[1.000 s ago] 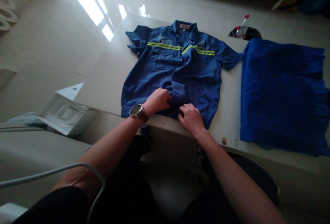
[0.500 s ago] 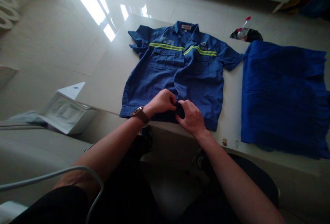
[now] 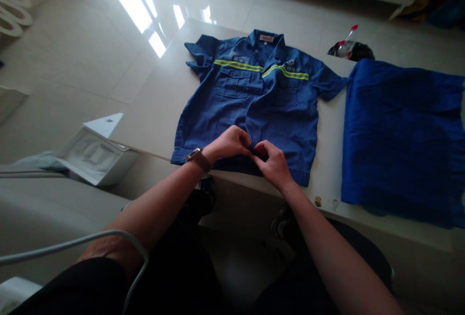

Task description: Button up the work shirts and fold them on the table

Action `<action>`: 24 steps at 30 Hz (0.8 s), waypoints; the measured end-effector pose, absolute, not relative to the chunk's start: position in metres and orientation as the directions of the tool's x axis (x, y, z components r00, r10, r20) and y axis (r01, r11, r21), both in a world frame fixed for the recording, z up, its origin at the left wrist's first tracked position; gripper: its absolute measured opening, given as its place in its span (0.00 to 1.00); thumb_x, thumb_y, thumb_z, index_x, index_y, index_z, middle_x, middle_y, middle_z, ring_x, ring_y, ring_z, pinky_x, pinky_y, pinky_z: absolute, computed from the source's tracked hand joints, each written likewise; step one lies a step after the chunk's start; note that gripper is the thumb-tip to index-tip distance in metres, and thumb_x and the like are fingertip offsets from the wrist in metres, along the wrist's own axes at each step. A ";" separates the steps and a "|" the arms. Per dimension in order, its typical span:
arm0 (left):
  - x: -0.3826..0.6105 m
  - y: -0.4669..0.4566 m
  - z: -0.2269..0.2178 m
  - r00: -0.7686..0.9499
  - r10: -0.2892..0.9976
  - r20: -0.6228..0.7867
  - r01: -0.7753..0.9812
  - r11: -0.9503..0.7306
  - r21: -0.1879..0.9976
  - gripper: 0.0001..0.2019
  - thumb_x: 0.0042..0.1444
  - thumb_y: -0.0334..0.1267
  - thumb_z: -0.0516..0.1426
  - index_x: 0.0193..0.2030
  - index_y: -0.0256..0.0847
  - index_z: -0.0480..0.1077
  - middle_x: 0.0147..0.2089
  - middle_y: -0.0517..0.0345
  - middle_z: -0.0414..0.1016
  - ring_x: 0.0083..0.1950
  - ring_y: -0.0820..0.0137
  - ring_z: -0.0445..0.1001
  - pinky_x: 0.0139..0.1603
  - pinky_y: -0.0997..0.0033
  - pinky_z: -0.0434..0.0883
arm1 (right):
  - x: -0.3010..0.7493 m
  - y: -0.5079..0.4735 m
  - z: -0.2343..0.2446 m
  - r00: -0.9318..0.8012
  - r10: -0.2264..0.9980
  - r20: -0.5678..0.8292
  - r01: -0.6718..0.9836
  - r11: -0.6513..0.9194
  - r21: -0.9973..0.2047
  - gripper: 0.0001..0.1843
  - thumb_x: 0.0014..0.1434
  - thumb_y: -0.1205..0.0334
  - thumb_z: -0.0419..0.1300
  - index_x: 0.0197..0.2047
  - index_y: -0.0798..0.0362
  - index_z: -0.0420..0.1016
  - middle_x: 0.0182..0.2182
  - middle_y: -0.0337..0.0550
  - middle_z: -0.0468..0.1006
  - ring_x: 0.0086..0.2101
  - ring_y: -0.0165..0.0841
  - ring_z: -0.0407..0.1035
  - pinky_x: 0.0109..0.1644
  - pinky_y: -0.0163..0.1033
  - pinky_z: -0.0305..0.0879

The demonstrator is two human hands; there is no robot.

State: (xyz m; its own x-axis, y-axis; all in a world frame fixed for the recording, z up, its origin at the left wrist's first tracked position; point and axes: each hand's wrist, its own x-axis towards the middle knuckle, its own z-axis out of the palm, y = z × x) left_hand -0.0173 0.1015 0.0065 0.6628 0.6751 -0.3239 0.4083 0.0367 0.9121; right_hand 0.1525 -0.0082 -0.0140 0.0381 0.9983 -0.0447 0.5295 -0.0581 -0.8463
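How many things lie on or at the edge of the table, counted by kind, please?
Blue shirt: 1
Blue cloth: 1
Small pieces at the near edge: 2
Bottle: 1
Black bundle: 1
Total: 6

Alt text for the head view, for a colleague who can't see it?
The left hand and right hand pinch the front opening of a blue work shirt near its hem; it lies flat on a pale table. A blue cloth lies to its right, a bottle beyond.
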 end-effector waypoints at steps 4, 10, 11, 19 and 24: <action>-0.017 0.102 0.006 0.669 0.680 -0.299 0.393 0.018 0.919 0.10 0.37 0.30 0.69 0.28 0.33 0.76 0.26 0.61 0.74 0.28 0.76 0.68 0.29 0.75 0.62 | 0.151 -0.007 -0.010 0.075 0.993 -0.096 0.482 -0.120 -0.868 0.13 0.58 0.61 0.60 0.43 0.62 0.74 0.38 0.43 0.74 0.37 0.20 0.66 0.45 0.25 0.61; -0.019 0.103 0.005 0.685 0.666 -0.297 0.357 0.048 0.933 0.12 0.37 0.30 0.70 0.29 0.33 0.75 0.26 0.61 0.74 0.28 0.77 0.68 0.30 0.76 0.64 | 0.152 -0.003 -0.014 0.110 0.970 -0.216 0.326 -0.240 -0.914 0.19 0.53 0.54 0.63 0.40 0.64 0.74 0.37 0.44 0.74 0.35 0.20 0.66 0.41 0.24 0.62; -0.019 0.103 0.005 0.688 0.663 -0.297 0.353 0.052 0.934 0.12 0.37 0.30 0.70 0.29 0.33 0.75 0.27 0.61 0.74 0.29 0.77 0.69 0.30 0.76 0.64 | 0.152 -0.002 -0.015 0.119 0.961 -0.249 0.280 -0.274 -0.920 0.22 0.51 0.52 0.65 0.40 0.64 0.74 0.36 0.44 0.74 0.35 0.20 0.66 0.40 0.24 0.62; -0.015 0.096 0.008 0.731 0.621 -0.283 0.383 -0.031 0.923 0.09 0.39 0.28 0.68 0.29 0.33 0.76 0.25 0.61 0.74 0.27 0.78 0.68 0.28 0.78 0.63 | 0.150 0.003 -0.014 0.140 0.863 -0.485 0.085 -0.499 -0.863 0.36 0.30 0.43 0.73 0.33 0.65 0.70 0.30 0.42 0.71 0.29 0.17 0.61 0.33 0.22 0.58; -0.015 0.094 0.008 0.734 0.625 -0.264 0.402 -0.087 0.911 0.07 0.39 0.27 0.67 0.29 0.33 0.77 0.25 0.61 0.74 0.26 0.77 0.68 0.28 0.78 0.63 | 0.149 0.000 -0.020 0.169 0.867 -0.468 0.143 -0.491 -0.859 0.26 0.37 0.51 0.67 0.33 0.65 0.71 0.29 0.41 0.70 0.28 0.17 0.60 0.31 0.21 0.55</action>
